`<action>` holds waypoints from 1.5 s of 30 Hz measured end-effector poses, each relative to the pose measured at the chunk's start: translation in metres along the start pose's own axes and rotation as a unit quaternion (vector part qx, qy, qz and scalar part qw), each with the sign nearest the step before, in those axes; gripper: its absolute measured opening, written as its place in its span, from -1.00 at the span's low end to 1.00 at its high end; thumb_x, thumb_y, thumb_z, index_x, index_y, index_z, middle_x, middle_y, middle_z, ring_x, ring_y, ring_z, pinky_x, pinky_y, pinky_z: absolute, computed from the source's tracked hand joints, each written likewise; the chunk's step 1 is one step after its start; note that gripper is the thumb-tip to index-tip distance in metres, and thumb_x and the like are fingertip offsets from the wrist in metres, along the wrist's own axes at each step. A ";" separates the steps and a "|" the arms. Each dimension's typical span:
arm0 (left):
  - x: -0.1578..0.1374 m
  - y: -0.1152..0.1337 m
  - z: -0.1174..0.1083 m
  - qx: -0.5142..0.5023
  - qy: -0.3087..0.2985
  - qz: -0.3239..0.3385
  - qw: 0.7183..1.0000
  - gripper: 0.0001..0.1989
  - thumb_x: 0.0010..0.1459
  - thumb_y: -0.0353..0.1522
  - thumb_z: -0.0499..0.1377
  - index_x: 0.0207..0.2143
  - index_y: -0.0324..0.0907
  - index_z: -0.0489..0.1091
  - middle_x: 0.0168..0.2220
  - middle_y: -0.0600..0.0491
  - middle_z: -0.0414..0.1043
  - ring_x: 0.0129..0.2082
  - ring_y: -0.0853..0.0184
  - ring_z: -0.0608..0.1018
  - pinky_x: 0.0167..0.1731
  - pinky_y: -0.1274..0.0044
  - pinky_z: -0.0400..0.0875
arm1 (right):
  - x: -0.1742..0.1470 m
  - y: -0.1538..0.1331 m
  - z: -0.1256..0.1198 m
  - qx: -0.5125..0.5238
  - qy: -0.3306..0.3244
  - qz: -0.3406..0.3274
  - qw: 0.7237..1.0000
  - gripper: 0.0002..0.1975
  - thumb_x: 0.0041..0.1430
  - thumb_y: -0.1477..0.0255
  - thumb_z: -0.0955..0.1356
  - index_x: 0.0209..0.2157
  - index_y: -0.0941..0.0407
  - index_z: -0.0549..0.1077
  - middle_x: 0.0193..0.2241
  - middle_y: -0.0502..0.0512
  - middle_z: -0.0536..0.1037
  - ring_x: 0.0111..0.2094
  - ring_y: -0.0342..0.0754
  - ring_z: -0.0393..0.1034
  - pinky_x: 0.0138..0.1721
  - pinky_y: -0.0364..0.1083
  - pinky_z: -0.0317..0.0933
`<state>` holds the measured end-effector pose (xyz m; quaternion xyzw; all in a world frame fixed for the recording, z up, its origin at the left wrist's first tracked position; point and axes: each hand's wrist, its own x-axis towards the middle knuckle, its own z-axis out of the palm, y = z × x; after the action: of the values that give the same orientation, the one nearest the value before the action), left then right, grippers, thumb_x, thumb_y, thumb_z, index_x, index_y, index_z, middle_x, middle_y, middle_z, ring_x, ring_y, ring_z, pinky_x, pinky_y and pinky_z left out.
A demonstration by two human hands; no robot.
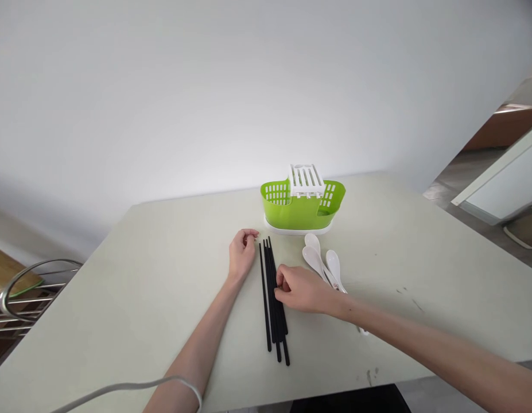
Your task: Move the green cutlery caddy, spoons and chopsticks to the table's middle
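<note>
Head view: the black chopsticks (pixel 273 295) lie in a loose bundle on the table (pixel 162 269), tips pointing far toward the green cutlery holder (pixel 302 207). The right hand (pixel 302 289) pinches the bundle at mid-length, fingertips closed on its right edge, probably to gather the sticks. The left hand (pixel 242 252) rests just left of the tips, loosely curled, holding nothing. The white spoons (pixel 323 261) lie right of the bundle; the right wrist covers their handles. The chopstick count is unclear.
</note>
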<state>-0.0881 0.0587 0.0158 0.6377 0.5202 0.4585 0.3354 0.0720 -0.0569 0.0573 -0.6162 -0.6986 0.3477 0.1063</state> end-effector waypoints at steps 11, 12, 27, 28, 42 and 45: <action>-0.002 -0.003 -0.001 0.014 -0.018 0.014 1.000 -0.76 0.24 -0.40 0.03 -0.26 -0.14 0.51 -0.27 0.04 0.58 -0.26 0.28 0.56 -0.18 0.46 0.43 | 0.007 0.004 0.002 -0.131 0.031 0.026 0.991 -0.91 0.28 0.38 0.33 -0.21 0.09 0.40 -0.29 0.14 0.64 -0.28 0.09 0.55 -0.44 -0.09 0.08; -0.002 -0.003 -0.001 0.015 -0.018 0.014 1.000 -0.77 0.24 -0.40 0.03 -0.26 -0.14 0.51 -0.27 0.04 0.58 -0.26 0.28 0.57 -0.18 0.46 0.43 | 0.006 0.003 0.003 -0.152 0.038 0.029 0.987 -0.89 0.31 0.38 0.31 -0.19 0.12 0.41 -0.29 0.19 0.64 -0.28 0.13 0.56 -0.42 -0.07 0.10; -0.003 -0.003 0.001 0.024 -0.026 0.016 0.999 -0.77 0.25 -0.43 0.04 -0.26 -0.15 0.51 -0.28 0.03 0.59 -0.28 0.30 0.58 -0.19 0.48 0.43 | 0.007 -0.007 0.002 -0.281 0.039 0.056 0.957 -0.83 0.28 0.63 0.31 -0.19 0.23 0.54 -0.38 0.38 0.66 -0.30 0.23 0.63 -0.38 -0.02 0.22; -0.003 -0.003 0.001 0.024 -0.026 0.018 0.999 -0.76 0.25 -0.44 0.04 -0.26 -0.15 0.51 -0.28 0.03 0.60 -0.29 0.31 0.58 -0.18 0.48 0.43 | 0.007 -0.007 0.001 -0.280 0.036 0.058 0.958 -0.85 0.28 0.62 0.31 -0.21 0.22 0.54 -0.38 0.37 0.65 -0.30 0.22 0.63 -0.38 -0.03 0.21; -0.007 0.003 0.003 -0.012 -0.026 0.045 0.999 -0.81 0.26 -0.42 0.08 -0.25 -0.16 0.51 -0.27 0.02 0.59 -0.28 0.32 0.56 -0.22 0.49 0.40 | -0.011 -0.005 -0.008 -0.235 0.044 0.084 0.967 -0.85 0.31 0.47 0.25 -0.30 0.12 0.44 -0.44 0.14 0.56 -0.39 0.08 0.51 -0.46 -0.06 -0.03; -0.012 0.008 0.005 -0.051 -0.024 0.051 0.997 -0.86 0.28 -0.34 0.16 -0.20 -0.17 0.50 -0.23 0.01 0.57 -0.24 0.32 0.55 -0.21 0.51 0.39 | -0.017 -0.009 -0.016 -0.180 0.056 0.072 0.979 -0.83 0.38 0.45 0.22 -0.35 0.08 0.33 -0.49 0.05 0.51 -0.46 -0.03 0.40 -0.48 -0.08 -0.08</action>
<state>-0.0814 0.0456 0.0184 0.6566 0.4540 0.4856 0.3563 0.0778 -0.0672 0.0789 -0.6923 -0.6967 0.1878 0.0073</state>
